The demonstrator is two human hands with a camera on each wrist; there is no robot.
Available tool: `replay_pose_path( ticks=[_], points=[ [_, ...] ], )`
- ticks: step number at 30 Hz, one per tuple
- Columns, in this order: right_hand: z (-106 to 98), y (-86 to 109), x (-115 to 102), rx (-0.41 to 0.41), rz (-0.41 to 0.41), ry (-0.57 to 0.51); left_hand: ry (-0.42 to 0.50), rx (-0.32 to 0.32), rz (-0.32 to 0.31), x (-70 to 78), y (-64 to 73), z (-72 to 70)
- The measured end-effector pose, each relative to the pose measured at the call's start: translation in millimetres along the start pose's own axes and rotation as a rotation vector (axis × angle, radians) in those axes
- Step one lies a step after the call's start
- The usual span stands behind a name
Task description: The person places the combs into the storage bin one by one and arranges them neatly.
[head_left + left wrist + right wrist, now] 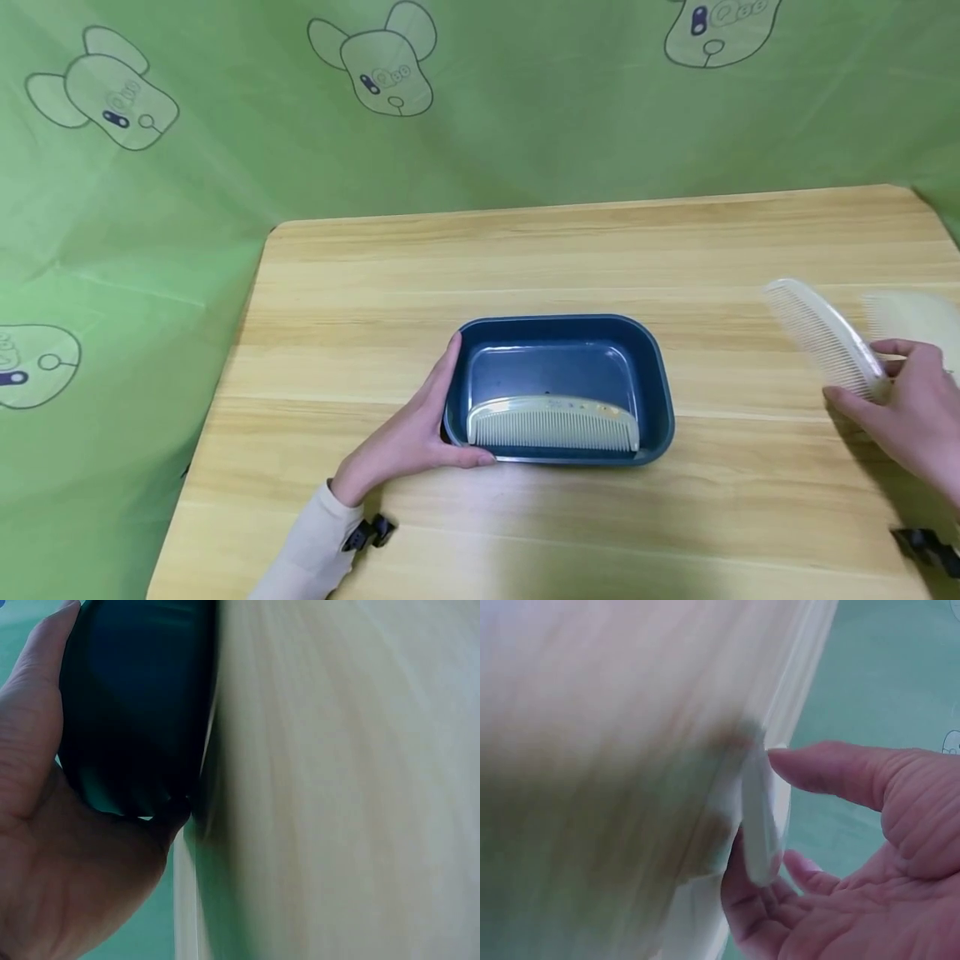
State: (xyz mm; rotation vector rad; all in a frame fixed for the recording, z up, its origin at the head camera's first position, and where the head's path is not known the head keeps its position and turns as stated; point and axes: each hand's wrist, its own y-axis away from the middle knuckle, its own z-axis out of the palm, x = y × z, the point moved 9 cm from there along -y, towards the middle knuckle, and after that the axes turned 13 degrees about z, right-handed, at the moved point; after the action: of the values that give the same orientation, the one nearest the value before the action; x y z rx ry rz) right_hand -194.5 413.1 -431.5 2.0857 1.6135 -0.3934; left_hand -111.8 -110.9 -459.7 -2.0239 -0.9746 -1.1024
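Note:
A dark blue plastic basin (pixel 660 408) stands mid-table, with a pale comb (pixel 558 427) lying along its near side, teeth toward me. My left hand (pixel 420 429) grips the basin's left end, thumb at the near corner and fingers along the left wall. The left wrist view shows the basin's dark outer wall (pixel 135 690) against that palm. Off to the right, my right hand (pixel 911 408) pinches a second pale comb (pixel 828 333) by one end, raised at a slant. In the right wrist view that comb (pixel 761 832) sits between thumb and fingers.
Another pale comb (pixel 915 321) lies on the wooden table (pixel 360 333) at the far right, partly behind my right hand. Green sheeting (pixel 540 150) with cartoon heads hangs behind the table's far edge and down its left side.

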Motion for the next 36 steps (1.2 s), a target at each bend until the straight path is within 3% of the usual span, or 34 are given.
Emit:
replay_pose_path(
  ticks=[8, 14, 27, 33, 36],
  points=[
    [14.2, 5.8, -10.1, -0.128, -0.053, -0.076, 0.009, -0.002, -0.008, -2.1, 2.7, 0.2],
    [14.6, 7.8, -20.2, -0.137, -0.081, -0.133, 0.008, -0.004, 0.009, -1.2, 3.0, 0.6],
    [5.9, 15.5, -47.9, -0.183, -0.153, -0.476, 0.012, 0.004, 0.009, 0.6, -1.3, -0.8],
    [10.3, 24.3, -63.6, -0.275, -0.205, -0.71, 0.003, -0.003, 0.002, 0.4, 0.2, -0.7],
    [10.7, 26.5, -70.6, -0.244, -0.218, -0.656, 0.004, -0.003, -0.005, -0.3, 1.1, -0.2]
  ],
)
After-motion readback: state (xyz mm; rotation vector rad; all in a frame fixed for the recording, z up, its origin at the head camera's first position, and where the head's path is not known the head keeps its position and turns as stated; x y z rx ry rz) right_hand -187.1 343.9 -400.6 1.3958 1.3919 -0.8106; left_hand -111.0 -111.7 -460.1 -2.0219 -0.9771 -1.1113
